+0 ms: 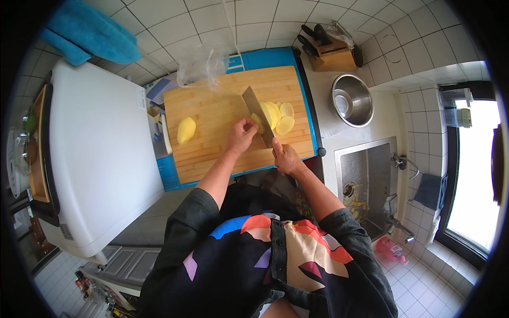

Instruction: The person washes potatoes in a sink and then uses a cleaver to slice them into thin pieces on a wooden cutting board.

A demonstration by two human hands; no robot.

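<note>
My right hand (287, 159) is closed around the handle of a cleaver (254, 109), whose broad blade stands on edge on a wooden cutting board (210, 157). Fingers of my left hand (242, 134) grip a peeled potato piece (257, 122) on the blade's left side. Right of the blade lie several thin potato slices (285, 125), some overlapping in a leaning stack. A whole peeled potato (186, 130) rests apart near the board's left end. The blade partly hides the cut potato.
A steel bowl (352, 100) and a knife block (333, 55) stand right of the board. Nearer me is a sink (368, 175) with peelings. A crumpled plastic bag (203, 67) touches the board's far edge. A white appliance (99, 151) stands at left.
</note>
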